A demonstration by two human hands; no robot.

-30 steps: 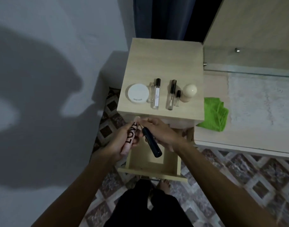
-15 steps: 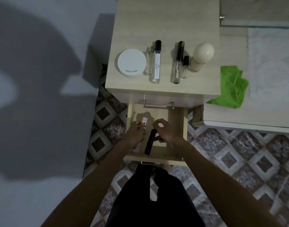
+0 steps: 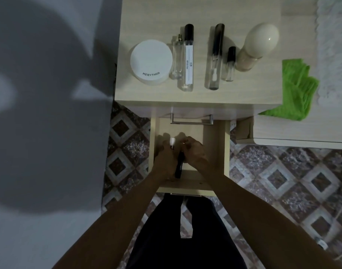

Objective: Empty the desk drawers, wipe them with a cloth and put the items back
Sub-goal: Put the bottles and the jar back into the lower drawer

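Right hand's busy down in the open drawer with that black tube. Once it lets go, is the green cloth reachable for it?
Probably yes. The green cloth lies on the lower desk surface to the right of the cabinet top, uncovered, on the same side as the right hand. Nothing stands between them; only the black tube occupies that hand.

Head-worn view, steeply down, close.

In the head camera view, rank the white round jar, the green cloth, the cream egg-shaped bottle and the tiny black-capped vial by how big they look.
1. green cloth, though partly hidden behind the cabinet edge
2. white round jar
3. cream egg-shaped bottle, close to the jar, so that order is unsure
4. tiny black-capped vial
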